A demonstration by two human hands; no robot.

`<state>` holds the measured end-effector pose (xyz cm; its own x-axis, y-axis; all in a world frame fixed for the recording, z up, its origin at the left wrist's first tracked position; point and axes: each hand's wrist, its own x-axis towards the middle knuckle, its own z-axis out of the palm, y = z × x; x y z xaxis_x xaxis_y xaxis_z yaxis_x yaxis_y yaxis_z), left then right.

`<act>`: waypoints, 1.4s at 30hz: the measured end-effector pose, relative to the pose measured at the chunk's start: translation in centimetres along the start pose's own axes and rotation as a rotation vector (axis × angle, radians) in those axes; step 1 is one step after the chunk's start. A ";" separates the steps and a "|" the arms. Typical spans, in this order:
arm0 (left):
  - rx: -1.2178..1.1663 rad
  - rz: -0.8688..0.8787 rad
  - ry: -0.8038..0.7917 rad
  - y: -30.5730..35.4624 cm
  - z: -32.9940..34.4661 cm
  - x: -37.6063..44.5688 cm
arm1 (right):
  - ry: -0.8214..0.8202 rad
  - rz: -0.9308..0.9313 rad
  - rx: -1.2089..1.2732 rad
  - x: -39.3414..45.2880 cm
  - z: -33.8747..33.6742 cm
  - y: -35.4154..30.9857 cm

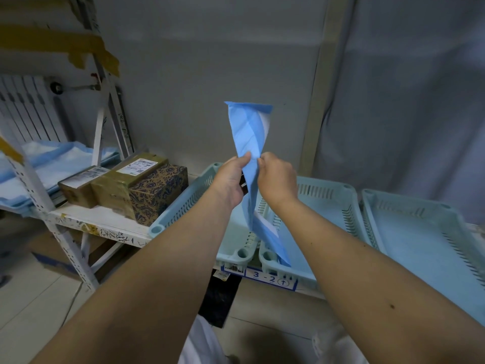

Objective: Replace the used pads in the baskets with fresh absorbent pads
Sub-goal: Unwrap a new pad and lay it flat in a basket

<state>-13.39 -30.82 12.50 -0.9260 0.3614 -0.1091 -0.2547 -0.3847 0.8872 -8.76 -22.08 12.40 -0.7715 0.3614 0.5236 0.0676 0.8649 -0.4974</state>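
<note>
1. Your left hand (231, 179) and right hand (275, 177) are raised together in front of the wall, above the baskets, and both grip the same folded blue absorbent pad (249, 132).
2. Your left fingers (242, 158) are curled round the pad's left edge; your right fingers (263, 160) pinch its right edge, with the two hands almost touching.
3. The pad stands upright and twisted: its upper part fans out above your hands with a white underside showing, and its lower tail (273, 240) hangs down between your forearms to the near rim of the middle basket.
4. Three pale blue slotted baskets sit side by side on the shelf below: the left basket (181, 206), the middle basket (328, 195) and the right basket (420, 227). The right one has a blue pad lying flat inside it.
5. A shelf label (270, 281) reading "3-2" with an arrow sits on the front edge.
6. On the white rack to your left stand taped cardboard boxes (110, 185) and a patterned box (160, 193), with a stack of blue pads (52, 164) behind them.
</note>
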 end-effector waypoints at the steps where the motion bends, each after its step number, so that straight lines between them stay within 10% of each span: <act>1: -0.001 -0.003 -0.001 0.1 0.1 -0.2 | 0.004 0.009 0.029 0.0 -0.1 -0.1; 22: 0.252 0.136 0.229 1.1 -1.4 0.0 | 0.244 0.541 0.317 0.6 -2.5 1.3; 42: 0.352 0.112 0.365 -1.0 -3.0 1.6 | -0.080 0.749 0.821 1.8 -0.8 6.0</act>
<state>-15.43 -32.38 10.09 -0.9951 -0.0099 -0.0987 -0.0978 -0.0724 0.9926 -9.22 -15.94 10.87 -0.7514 0.6466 -0.1317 0.1167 -0.0662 -0.9910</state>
